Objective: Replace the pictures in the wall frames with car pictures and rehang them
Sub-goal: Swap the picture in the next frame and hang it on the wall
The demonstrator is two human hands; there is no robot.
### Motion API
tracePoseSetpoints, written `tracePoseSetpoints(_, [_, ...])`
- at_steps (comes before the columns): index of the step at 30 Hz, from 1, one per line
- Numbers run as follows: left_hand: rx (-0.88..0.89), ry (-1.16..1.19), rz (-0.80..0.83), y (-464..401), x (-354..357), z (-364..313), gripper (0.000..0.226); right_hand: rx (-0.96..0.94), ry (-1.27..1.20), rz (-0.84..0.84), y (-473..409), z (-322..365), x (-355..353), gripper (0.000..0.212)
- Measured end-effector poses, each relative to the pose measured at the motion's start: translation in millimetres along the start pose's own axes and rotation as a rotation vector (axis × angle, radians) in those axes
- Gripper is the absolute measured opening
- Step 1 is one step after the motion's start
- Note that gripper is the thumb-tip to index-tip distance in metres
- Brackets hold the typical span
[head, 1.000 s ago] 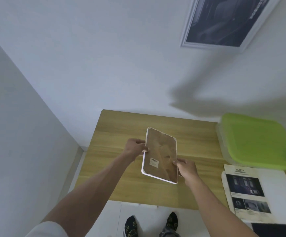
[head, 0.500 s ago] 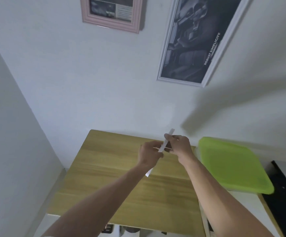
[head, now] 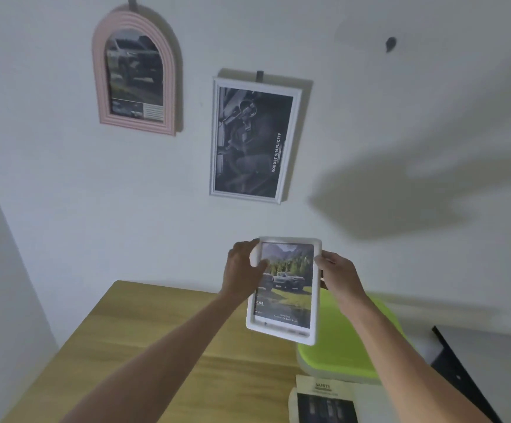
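I hold a white rounded frame upright in front of me, its car picture of a truck before trees facing me. My left hand grips its left edge and my right hand grips its right edge. The frame hangs in the air above the wooden table, below the wall pictures. On the wall hang a pink arched frame with a car picture and a white rectangular frame with a dark car-interior picture. A bare dark hook sticks out of the wall at the upper right.
A box with a lime-green lid stands on the table under the held frame. A printed sheet with car photos lies at the table's front right. A dark object sits at the far right. A side wall closes in on the left.
The frame has been turned over from its brown back, through edge-on, to picture side facing me, and lifted higher. My view has tilted up, bringing both wall frames and the hook into sight.
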State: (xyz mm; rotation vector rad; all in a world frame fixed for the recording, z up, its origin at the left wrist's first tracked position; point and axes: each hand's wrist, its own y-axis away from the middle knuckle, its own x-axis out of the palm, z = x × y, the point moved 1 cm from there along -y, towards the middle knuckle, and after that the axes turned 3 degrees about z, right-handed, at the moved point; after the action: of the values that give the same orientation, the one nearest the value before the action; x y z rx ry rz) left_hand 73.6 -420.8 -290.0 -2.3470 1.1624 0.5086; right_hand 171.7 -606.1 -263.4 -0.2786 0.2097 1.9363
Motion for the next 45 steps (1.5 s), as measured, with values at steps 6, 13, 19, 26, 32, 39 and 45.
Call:
tracePoseSetpoints(6, [-0.073,0.258,0.166,-32,4,-52,0.048,-0.077,-0.033,-0.048,-9,33,-78,0.021])
tracePoseSetpoints(13, [0.065,0.339,0.137,-72,-2,-133,0.043,-0.295,0.066,-0.157,-34,79,-136,0.022])
tracePoseSetpoints(19, [0.259,0.213,0.003,-129,-11,-197,0.04,-0.457,0.341,-0.147,-68,139,-166,0.032])
tracePoseSetpoints(26, [0.504,0.104,-0.122,-193,-18,-275,0.026,-0.564,0.272,-0.357,-116,210,-199,0.032])
tracePoseSetpoints(32, [0.501,-0.032,-0.205,-237,-16,-300,0.023,-0.565,0.187,-0.352,-163,236,-214,0.039])
tracePoseSetpoints(39, [0.479,-0.168,-0.332,-276,-9,-315,0.017,-0.696,0.179,-0.352,-205,255,-220,0.062])
tracePoseSetpoints(45, [0.516,-0.227,-0.422,-288,2,-320,0.022,-0.783,0.222,-0.42,-236,253,-223,0.062])
